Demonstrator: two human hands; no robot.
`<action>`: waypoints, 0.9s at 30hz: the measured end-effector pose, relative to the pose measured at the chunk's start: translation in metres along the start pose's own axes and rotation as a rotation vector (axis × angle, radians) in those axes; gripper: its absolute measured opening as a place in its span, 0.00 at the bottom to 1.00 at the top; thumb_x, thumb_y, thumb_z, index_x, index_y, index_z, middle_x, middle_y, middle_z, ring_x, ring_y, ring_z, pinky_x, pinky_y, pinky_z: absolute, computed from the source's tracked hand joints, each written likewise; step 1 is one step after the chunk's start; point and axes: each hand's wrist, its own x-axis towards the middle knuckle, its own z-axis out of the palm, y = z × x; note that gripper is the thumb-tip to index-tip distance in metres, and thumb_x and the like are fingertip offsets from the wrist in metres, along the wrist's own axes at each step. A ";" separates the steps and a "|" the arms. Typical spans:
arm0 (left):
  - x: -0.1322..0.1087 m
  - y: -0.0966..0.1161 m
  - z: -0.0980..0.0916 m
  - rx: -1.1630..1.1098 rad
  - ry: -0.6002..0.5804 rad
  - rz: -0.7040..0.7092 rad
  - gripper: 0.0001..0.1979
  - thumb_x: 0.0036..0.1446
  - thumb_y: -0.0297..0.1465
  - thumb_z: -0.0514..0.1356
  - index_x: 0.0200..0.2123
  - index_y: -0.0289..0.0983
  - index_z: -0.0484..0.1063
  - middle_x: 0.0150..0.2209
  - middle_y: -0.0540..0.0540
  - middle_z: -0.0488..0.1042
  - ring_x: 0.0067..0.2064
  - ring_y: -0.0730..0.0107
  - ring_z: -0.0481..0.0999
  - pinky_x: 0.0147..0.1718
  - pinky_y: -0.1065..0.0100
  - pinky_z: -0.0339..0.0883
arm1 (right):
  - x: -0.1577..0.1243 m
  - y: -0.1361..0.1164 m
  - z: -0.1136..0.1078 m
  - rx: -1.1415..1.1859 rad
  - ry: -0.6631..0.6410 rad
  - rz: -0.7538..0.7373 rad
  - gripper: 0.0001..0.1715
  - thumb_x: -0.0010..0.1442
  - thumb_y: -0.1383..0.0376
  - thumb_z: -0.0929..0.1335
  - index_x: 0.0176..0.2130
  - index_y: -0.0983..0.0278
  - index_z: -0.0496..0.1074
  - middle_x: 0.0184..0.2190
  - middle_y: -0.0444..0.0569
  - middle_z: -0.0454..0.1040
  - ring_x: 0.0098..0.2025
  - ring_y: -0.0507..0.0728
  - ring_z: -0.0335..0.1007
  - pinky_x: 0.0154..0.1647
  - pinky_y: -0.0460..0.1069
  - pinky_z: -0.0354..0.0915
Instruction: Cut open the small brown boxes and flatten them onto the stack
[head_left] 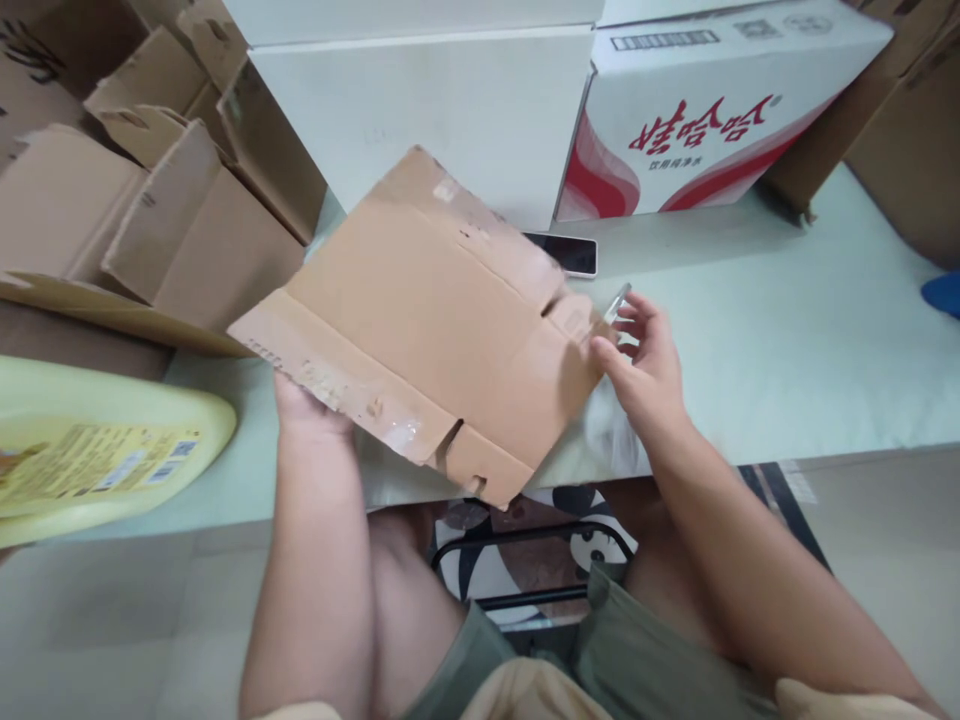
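Over the worktop (780, 350), the cardboard (442, 310) tilts above the left hand (309, 408), fingers hidden, grip I can't tell; the right hand (649, 368) pinches its corner; I judge this a handling step, the next move calling for steady support

A pale green table (750, 330) runs across the middle of the frame, its front edge slanting slightly. Light, large-format floor tiles (112, 620) show at lower left and lower right, with faint joints. Brown cardboard boxes (232, 235) crowd the upper left; white cartons (420, 110) close off the top centre, and more brown cardboard (900, 130) fills the upper right. Below the table edge, a black metal frame (532, 532) crosses a panda-printed surface (596, 549). Light is soft, with faint shadows.
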 end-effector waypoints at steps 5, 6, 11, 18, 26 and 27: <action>0.000 -0.001 0.006 -0.024 0.058 0.049 0.22 0.69 0.44 0.58 0.57 0.39 0.77 0.49 0.41 0.86 0.61 0.56 0.80 0.62 0.60 0.72 | -0.005 -0.008 0.004 0.298 -0.333 0.337 0.32 0.48 0.38 0.79 0.34 0.61 0.73 0.28 0.46 0.74 0.25 0.51 0.65 0.22 0.45 0.64; -0.001 0.000 0.008 -0.027 0.025 0.067 0.23 0.70 0.46 0.56 0.58 0.38 0.77 0.51 0.41 0.85 0.63 0.55 0.79 0.64 0.59 0.71 | -0.006 -0.011 0.006 0.340 -0.401 0.385 0.34 0.47 0.37 0.79 0.29 0.61 0.70 0.23 0.44 0.70 0.21 0.49 0.59 0.18 0.45 0.58; -0.007 0.006 0.004 0.087 -0.218 0.038 0.27 0.60 0.57 0.65 0.48 0.40 0.79 0.51 0.44 0.85 0.69 0.49 0.73 0.67 0.54 0.69 | -0.012 -0.019 0.015 0.455 -0.295 0.367 0.35 0.43 0.39 0.82 0.25 0.61 0.68 0.17 0.38 0.61 0.17 0.45 0.46 0.12 0.43 0.44; 0.003 -0.001 0.000 0.050 -0.141 -0.040 0.09 0.54 0.35 0.71 0.37 0.40 0.76 0.43 0.49 0.85 0.59 0.56 0.79 0.60 0.57 0.73 | -0.034 -0.036 0.012 0.346 -0.534 0.363 0.37 0.49 0.33 0.78 0.27 0.60 0.67 0.15 0.39 0.63 0.12 0.48 0.54 0.10 0.46 0.53; 0.003 -0.002 0.005 0.117 -0.184 -0.248 0.10 0.56 0.38 0.66 0.40 0.41 0.78 0.42 0.45 0.82 0.40 0.64 0.81 0.40 0.64 0.77 | -0.024 -0.048 -0.092 0.187 0.430 -0.020 0.39 0.30 0.41 0.86 0.33 0.54 0.71 0.28 0.43 0.72 0.20 0.51 0.63 0.11 0.48 0.56; 0.003 -0.002 0.005 0.128 -0.206 -0.264 0.10 0.55 0.38 0.66 0.39 0.41 0.78 0.40 0.46 0.81 0.38 0.66 0.81 0.40 0.65 0.76 | -0.018 -0.046 -0.117 0.148 0.584 -0.061 0.42 0.27 0.39 0.86 0.33 0.53 0.70 0.31 0.44 0.74 0.24 0.53 0.67 0.12 0.48 0.58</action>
